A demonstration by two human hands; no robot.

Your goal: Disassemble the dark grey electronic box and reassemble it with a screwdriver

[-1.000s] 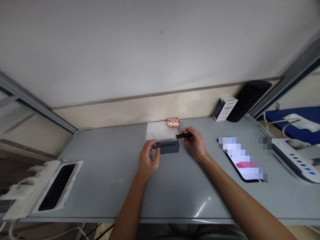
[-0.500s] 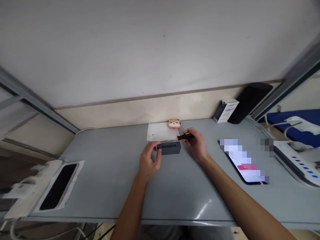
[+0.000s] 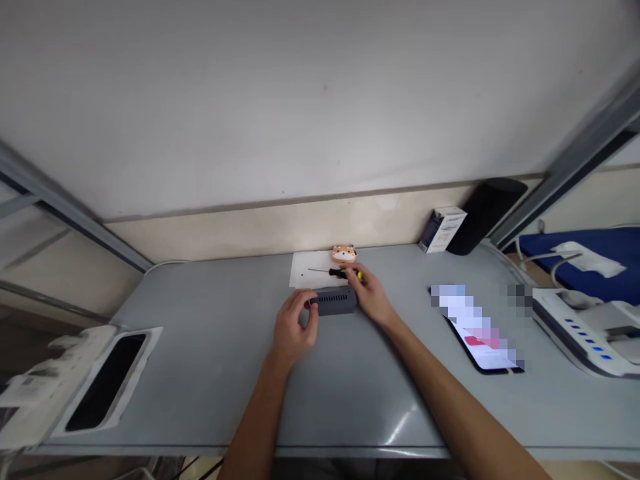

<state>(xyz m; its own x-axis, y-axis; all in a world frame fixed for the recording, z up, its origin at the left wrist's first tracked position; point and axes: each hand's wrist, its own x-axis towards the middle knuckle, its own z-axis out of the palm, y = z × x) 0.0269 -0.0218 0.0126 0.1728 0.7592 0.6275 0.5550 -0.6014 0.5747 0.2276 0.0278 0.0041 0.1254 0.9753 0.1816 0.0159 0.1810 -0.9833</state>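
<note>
A small dark grey box with a row of vent slots (image 3: 334,301) lies on the grey table (image 3: 210,347). My left hand (image 3: 293,328) grips its left end. My right hand (image 3: 369,297) rests at the box's right end and holds a black and yellow screwdriver (image 3: 340,272), whose thin shaft points left over a white sheet of paper (image 3: 313,268). An orange animal-shaped trinket (image 3: 343,254) sits just behind the screwdriver at the paper's far right corner.
A phone (image 3: 483,333) lies to the right. A white box (image 3: 443,230) and a black cylinder (image 3: 483,213) stand at the back right. A white power strip (image 3: 580,327) lies far right. A black slot in a white frame (image 3: 103,383) lies at the left.
My right hand has moved left with the screwdriver, lowering it onto the white paper behind the box. The left hand stays on the box's left end. The view has shifted slightly.
</note>
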